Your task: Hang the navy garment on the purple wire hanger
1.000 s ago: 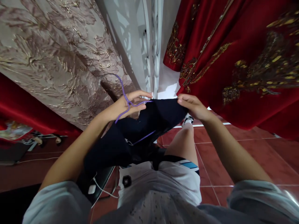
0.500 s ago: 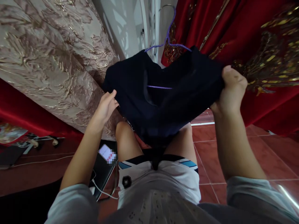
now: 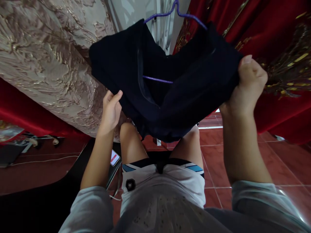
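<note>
A dark navy top (image 3: 189, 97) with a V-shaped neck opening hangs on a purple hanger (image 3: 166, 14) in front of me. The hanger's lower bar shows through the neck opening, and its hook is cut off at the top edge. My left hand (image 3: 112, 108) pinches the top's side edge between thumb and fingers. On the other side, my right hand (image 3: 250, 85) is closed on the cloth near the shoulder, the thumb uppermost. Between the hands the cloth is spread wide, its lower edge above my knees.
Pale embossed fabric (image 3: 48, 58) hangs at left, and a red curtain with gold sequins (image 3: 286, 106) at right. A phone (image 3: 115, 158) lies on a black seat (image 3: 89, 161) beside my left leg. A white cable (image 3: 46, 160) crosses the red tiled floor (image 3: 213, 161).
The top has come nearer and appears larger and more spread out. My right hand has shifted outward, and my left forearm has swung inward, covering part of the phone.
</note>
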Demonstrator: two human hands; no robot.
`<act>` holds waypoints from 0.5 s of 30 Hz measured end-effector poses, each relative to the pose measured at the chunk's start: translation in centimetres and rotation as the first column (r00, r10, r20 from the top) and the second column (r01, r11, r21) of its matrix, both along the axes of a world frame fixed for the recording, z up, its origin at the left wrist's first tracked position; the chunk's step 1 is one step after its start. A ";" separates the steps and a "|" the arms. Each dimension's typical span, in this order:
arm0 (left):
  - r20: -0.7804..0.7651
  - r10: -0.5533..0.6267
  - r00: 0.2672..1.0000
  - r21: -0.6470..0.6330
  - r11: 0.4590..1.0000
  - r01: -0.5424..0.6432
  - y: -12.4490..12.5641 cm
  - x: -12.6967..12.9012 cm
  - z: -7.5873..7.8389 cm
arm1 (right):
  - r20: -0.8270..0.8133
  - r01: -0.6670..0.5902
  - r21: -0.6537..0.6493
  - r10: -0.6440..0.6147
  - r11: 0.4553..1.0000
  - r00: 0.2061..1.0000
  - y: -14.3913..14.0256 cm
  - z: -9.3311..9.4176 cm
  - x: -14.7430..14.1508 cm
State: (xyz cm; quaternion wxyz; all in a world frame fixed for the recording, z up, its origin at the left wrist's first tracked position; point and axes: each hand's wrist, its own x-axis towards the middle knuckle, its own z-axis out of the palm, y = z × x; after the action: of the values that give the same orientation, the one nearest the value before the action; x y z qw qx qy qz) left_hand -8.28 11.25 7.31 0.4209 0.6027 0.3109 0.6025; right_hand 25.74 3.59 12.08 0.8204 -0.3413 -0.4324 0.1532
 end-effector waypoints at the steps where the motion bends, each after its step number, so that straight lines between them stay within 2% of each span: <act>1: 0.012 0.002 1.000 -0.008 1.000 -0.002 -0.2 -0.2 -0.3 | 0.030 -0.021 -0.027 0.022 0.999 0.999 -0.6 0.0 0.1; 5: 0.112 -0.026 0.993 -0.120 0.992 0.039 -1.4 -0.4 -2.4 | 0.057 -0.037 -0.104 0.043 0.994 0.997 -3.3 -1.2 1.9; 10: 0.177 0.060 0.982 -0.282 0.960 -0.008 -3.4 1.3 -5.3 | -0.074 -0.124 -0.279 0.107 0.952 0.992 -4.2 -2.9 3.2; 12: 0.179 0.091 0.980 -0.310 0.950 -0.032 -3.8 2.2 -6.0 | -0.077 -0.119 -0.276 0.101 0.954 0.992 -3.9 -3.0 3.0; 15: 0.156 0.138 0.978 -0.299 0.950 -0.086 -3.9 2.7 -7.1 | -0.043 -0.059 -0.204 0.051 0.977 0.998 -3.6 -2.9 2.4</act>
State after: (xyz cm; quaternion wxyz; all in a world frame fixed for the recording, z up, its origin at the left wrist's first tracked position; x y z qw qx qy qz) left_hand -5.54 7.30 0.23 0.4957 0.4602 0.3916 0.6238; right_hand 28.16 0.03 9.14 0.7842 -0.4092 -0.4081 0.2261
